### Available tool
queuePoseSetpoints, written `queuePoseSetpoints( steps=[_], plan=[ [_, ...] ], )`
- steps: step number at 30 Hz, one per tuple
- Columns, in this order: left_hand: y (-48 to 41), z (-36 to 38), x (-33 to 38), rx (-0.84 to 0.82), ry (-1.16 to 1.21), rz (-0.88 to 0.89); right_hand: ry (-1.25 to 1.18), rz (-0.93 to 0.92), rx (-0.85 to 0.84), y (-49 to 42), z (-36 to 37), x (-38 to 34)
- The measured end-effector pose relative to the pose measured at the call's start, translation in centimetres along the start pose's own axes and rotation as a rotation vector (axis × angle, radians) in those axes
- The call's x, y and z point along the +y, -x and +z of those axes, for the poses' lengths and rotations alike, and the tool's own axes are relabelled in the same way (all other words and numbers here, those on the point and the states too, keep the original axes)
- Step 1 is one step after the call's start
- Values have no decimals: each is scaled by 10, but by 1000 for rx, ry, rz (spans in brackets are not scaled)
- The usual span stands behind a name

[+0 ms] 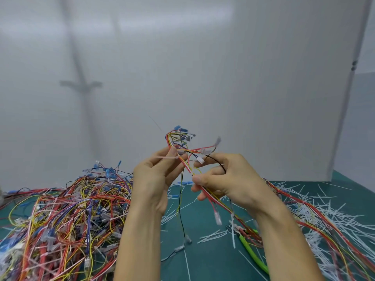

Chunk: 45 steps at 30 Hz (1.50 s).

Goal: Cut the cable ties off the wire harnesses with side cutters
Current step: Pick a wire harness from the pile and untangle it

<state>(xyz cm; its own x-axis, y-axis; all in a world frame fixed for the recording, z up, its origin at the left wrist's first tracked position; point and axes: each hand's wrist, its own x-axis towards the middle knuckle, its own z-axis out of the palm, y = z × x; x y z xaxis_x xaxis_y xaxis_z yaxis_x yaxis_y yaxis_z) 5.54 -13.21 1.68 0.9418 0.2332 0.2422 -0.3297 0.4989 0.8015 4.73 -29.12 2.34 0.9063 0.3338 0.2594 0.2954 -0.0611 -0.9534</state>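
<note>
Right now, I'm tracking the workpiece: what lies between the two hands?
Head view: the wire harness, red and yellow strands, spans from left hand to right hand, plus a white connector.

Green mat (213, 264) under wire harnesses (71, 209), cut ties (334, 216), side cutters (253, 254)

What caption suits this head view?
Left hand pinches a cable tie, right hand grips the wire harness; side cutters lie untouched.

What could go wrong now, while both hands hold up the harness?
1. The green-handled side cutters lie half under red wires on the green mat; pulling those wires may drag them.
2. The held red, yellow and black wire harness dangles near the tangled wire pile and may snag.
</note>
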Motion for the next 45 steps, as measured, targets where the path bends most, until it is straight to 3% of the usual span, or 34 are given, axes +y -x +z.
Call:
queuePoseSetpoints(
  steps=[6, 10, 16, 21, 31, 33, 38, 45],
  plan=[
    [5, 3, 1, -142, -235, -16, -183, -164, 208, -5, 12, -2],
    [9, 5, 4, -204, -255, -19, -208, -260, 298, -10, 16, 1],
    [13, 3, 6, -404, -458, -1, -342, -279, 383, -14, 20, 4],
    [11, 10, 0, -312, -474, 153, -361, -230, 325, -10, 14, 0],
    [6, 11, -3, -93, -294, 256, 203, 92, -78, 7, -17, 1],
    [6, 13, -4, -68, -258, 264, 201, 129, -161, 9, -18, 3],
    [7, 12, -4, -85, -160, 242, -7, 3, -12, 6, -13, 1],
    [7, 8, -5, -229, -283, 149, -331, -101, 134, -2, -3, 0]
  ],
)
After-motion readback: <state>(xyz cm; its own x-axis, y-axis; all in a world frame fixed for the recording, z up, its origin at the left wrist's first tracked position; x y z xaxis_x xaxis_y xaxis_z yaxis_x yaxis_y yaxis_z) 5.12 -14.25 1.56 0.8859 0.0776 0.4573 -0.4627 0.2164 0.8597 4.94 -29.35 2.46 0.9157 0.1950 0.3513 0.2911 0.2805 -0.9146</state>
